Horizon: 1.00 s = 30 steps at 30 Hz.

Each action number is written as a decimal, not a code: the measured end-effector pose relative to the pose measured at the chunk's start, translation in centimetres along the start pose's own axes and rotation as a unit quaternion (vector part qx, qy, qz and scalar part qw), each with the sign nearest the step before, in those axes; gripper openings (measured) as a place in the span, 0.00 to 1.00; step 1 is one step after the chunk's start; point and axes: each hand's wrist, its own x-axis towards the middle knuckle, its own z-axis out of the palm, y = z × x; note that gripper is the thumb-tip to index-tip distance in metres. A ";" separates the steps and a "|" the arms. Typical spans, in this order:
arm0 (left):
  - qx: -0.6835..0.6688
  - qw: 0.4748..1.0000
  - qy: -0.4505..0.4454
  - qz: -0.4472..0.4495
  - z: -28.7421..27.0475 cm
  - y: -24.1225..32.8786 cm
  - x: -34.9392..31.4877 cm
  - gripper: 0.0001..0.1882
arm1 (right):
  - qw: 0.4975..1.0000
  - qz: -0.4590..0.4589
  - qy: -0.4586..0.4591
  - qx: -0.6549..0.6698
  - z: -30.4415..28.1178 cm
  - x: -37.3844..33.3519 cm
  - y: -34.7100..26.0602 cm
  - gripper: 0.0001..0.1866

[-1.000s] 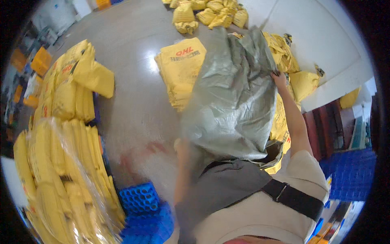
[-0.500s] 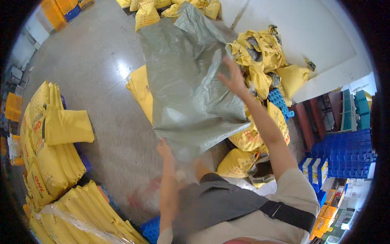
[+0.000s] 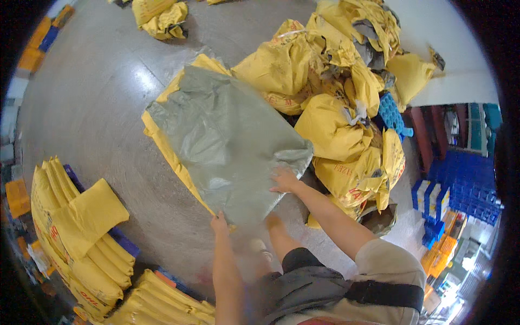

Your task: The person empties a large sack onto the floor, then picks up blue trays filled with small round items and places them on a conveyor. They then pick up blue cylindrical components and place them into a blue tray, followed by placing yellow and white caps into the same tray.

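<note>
A large grey-green woven plastic sheet or sack (image 3: 227, 127) lies spread in front of me, slightly creased. Yellow sack material (image 3: 210, 63) shows from under its far and left edges. At the near left corner my left hand (image 3: 219, 223) is closed, its fingers pinching the edge of the grey-green piece. My right hand (image 3: 284, 180) rests on its near right part, with fingers spread and palm down. Whether the yellow layer is joined to the grey-green one I cannot tell.
Filled yellow sacks (image 3: 336, 127) are heaped close on the right, with a blue egg-tray-like piece (image 3: 391, 114) among them. Stacked flat yellow sacks (image 3: 86, 238) stand at the left. Blue crates (image 3: 460, 184) are at the far right. More yellow sacks (image 3: 160, 16) lie far off.
The grey-green piece has come down from a raised, billowing position and now lies flatter over yellow. My right hand has moved down and nearer onto it; my left hand keeps its corner.
</note>
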 end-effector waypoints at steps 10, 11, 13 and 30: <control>0.131 0.979 0.059 0.147 -4.8 -1.0 -1.3 0.26 | 0.930 0.005 0.295 0.221 -1.1 -6.8 -3.7 0.22; 0.116 0.985 0.027 0.126 -5.3 -1.2 -1.3 0.28 | 0.917 0.046 0.300 0.260 -0.7 -9.3 -4.5 0.22; 0.083 0.973 -0.041 0.211 -6.8 -1.6 -1.9 0.18 | 0.887 0.132 0.308 0.319 1.4 -14.8 -6.3 0.20; 0.436 0.636 -0.470 0.430 25.7 -3.2 -25.1 0.11 | 0.252 0.661 0.176 0.684 66.8 -44.5 -41.6 0.20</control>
